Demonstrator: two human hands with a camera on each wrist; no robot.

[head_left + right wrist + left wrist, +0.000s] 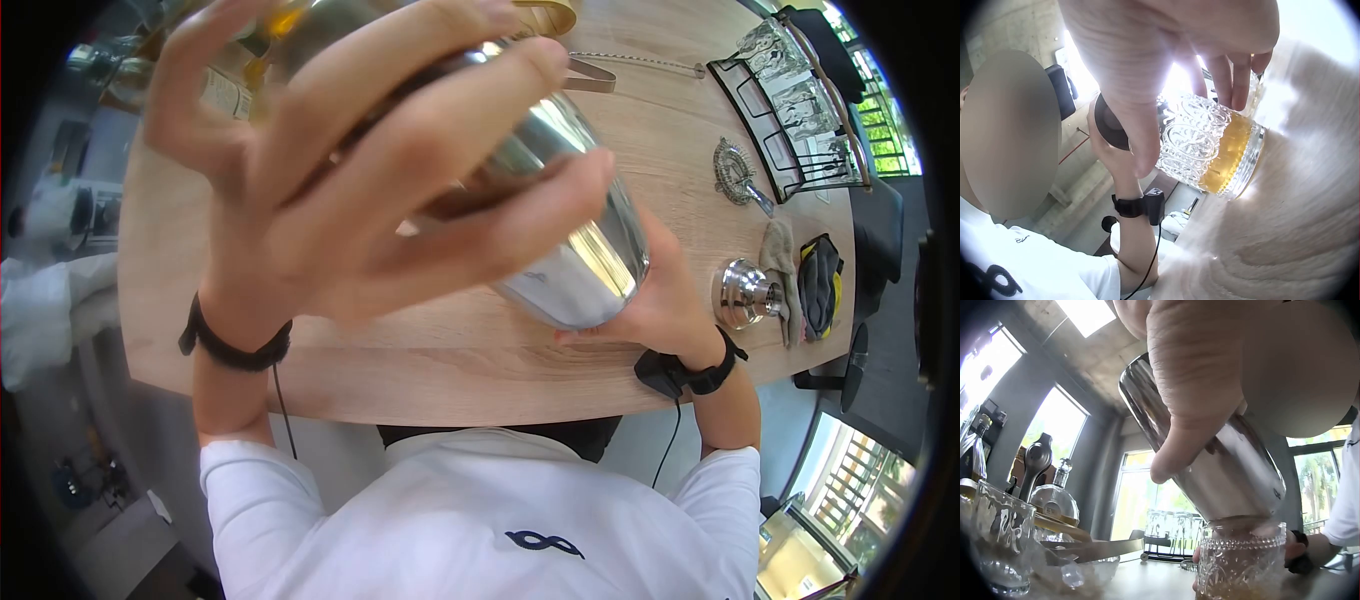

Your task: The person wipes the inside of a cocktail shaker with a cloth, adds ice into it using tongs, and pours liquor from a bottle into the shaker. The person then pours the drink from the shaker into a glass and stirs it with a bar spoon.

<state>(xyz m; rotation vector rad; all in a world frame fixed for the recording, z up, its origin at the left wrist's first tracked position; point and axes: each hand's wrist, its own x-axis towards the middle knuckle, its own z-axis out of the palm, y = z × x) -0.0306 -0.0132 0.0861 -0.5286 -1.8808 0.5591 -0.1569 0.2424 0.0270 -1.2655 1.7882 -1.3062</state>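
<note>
My left hand [400, 170] grips a shiny metal shaker tin [595, 265], its fingers spread across the side. In the left wrist view the shaker tin [1229, 472] is tilted, its lower end right at the rim of a textured drinking glass [1241, 556]. My right hand [1122, 69] holds this glass with the thumb on one side and fingers on the other. Amber liquid [1232, 150] fills the bottom part of the glass, close over the wooden table [460, 370]. From the head camera, the shaker tin hides the glass and part of my right hand [660, 300].
On the right lie a shaker top [742, 293], a strainer [735, 170], a grey cloth [779, 275] and a glass rack [760, 130]. Metal tongs [1097, 550], an ice bowl [1094, 578], another glass [1004, 540] and a stoppered bottle [1057, 503] stand on the left.
</note>
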